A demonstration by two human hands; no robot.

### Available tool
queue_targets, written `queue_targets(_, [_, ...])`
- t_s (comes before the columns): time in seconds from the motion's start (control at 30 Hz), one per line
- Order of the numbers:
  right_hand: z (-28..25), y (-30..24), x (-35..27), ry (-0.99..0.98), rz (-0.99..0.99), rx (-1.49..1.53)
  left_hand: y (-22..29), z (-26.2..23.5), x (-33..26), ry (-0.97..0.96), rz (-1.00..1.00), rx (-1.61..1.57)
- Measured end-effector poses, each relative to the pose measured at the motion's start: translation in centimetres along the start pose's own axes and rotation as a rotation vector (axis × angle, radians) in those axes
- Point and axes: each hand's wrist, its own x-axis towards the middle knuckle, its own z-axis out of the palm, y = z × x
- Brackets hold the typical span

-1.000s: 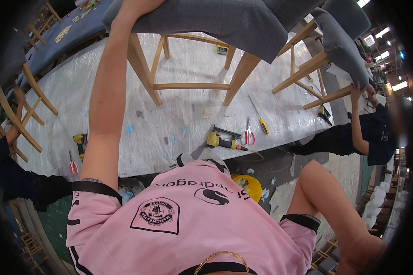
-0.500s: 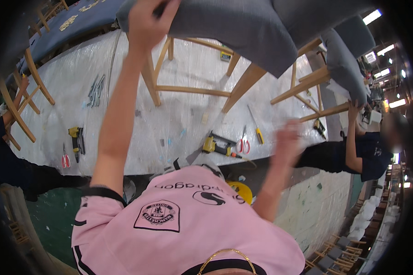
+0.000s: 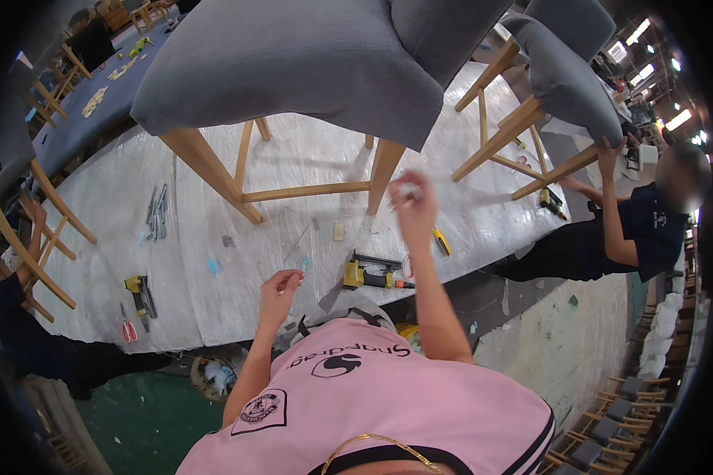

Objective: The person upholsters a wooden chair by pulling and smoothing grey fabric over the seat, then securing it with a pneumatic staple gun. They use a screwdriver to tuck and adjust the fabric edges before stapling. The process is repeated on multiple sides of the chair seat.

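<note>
A grey upholstered chair (image 3: 293, 71) stands on wooden legs in front of me, a loose fabric flap at its seat corner. My right hand (image 3: 413, 210) is raised just right of its near right leg (image 3: 386, 174); its fingers are curled and blurred, and whatever is in them is unclear. Low over the table, my left hand (image 3: 279, 297) has thumb and fingertips pinched together; anything between them is too small to name. Between my hands lies a yellow-and-black staple gun (image 3: 372, 277). Red-handled scissors (image 3: 408, 266) are partly hidden by my right forearm, with a yellow-handled tool (image 3: 442, 242) beyond.
Plastic film covers the table (image 3: 206, 261). Staple strips (image 3: 158, 212), another staple gun (image 3: 140, 299) and scissors (image 3: 127, 326) lie at left. At right, a person (image 3: 642, 229) grips a second grey chair (image 3: 566, 79). Another person's arm (image 3: 28, 261) is at far left.
My left hand has come down from the chair seat to the table's near side. My right hand has moved up and left toward the chair leg. The chair appears nearer and further left.
</note>
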Motion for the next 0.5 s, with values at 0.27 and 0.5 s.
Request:
queue_targets(0.27, [-1.1,-10.5,8.2,-0.228,-0.327,-0.153,9.6,7.0,9.0,-0.073,0.205,-0.044])
queue_targets(0.5, [-1.5,-9.0,8.7,-0.354,-0.216,0.223,23.5,17.5,13.4,-0.337,0.250,-1.212])
